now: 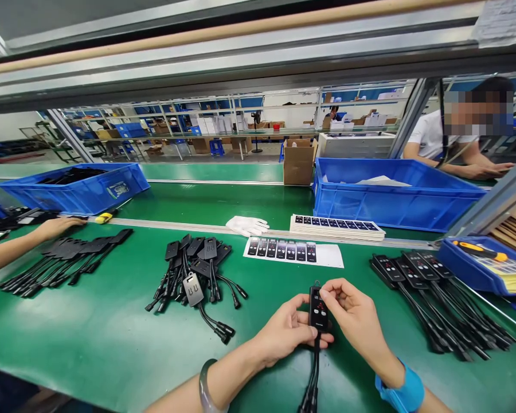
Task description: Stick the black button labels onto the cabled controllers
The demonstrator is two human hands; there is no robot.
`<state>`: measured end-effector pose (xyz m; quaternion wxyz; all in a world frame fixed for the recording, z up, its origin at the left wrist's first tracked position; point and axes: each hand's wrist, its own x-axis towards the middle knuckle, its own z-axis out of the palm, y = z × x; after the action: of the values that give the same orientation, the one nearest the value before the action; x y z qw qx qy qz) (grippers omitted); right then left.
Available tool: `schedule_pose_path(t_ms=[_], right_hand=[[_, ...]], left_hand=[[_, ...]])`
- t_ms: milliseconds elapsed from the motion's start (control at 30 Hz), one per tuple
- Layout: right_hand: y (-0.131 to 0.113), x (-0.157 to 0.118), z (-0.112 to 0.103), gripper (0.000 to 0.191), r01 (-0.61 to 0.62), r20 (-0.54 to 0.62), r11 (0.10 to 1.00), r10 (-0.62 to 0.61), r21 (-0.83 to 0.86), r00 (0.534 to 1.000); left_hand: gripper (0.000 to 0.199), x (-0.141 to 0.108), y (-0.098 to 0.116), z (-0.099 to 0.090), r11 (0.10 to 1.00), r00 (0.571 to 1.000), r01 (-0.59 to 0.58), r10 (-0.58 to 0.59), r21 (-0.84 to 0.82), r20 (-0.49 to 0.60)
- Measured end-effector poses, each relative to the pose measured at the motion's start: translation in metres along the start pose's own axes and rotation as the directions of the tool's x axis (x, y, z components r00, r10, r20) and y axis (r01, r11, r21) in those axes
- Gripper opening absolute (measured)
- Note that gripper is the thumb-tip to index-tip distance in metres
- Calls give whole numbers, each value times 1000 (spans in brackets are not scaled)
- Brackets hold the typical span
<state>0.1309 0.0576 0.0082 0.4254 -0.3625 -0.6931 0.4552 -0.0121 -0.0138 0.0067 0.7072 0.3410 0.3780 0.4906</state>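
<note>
My left hand (290, 327) is closed around a black controller (318, 320), held upright over the green bench with its cables hanging down. Its front carries a black label with red marks and two pale buttons. My right hand (350, 310) has thumb and forefinger pinched at the label's upper right corner. Beyond my hands lies a label sheet (330, 256) with a row of dark labels. To the left is a pile of black controllers (204, 267), one lying face down on top. Labelled controllers (413, 269) with bundled cables lie to the right.
A stack of label sheets (337, 232) and a white glove (246, 225) lie along the metal strip. Blue bins (391, 201) stand behind. At left, another person's hand (60, 228) rests beside more controllers (75, 248). A blue tray (468, 261) holds an orange-handled tool.
</note>
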Motion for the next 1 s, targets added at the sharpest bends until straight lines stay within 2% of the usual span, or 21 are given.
schedule_pose_path(t_ms=[333, 833, 1000], right_hand=[[-4, 1, 0, 16, -62, -11, 998, 62, 17, 998], [-1, 1, -1, 21, -77, -27, 997, 76, -26, 997], [1, 5, -5, 26, -79, -23, 990, 76, -115, 997]], left_hand=[[52, 1, -3, 2, 998, 999, -34, 34, 53, 5], [48, 1, -4, 1, 993, 999, -47, 46, 110, 9], [48, 0, -3, 1, 997, 999, -47, 45, 66, 25]])
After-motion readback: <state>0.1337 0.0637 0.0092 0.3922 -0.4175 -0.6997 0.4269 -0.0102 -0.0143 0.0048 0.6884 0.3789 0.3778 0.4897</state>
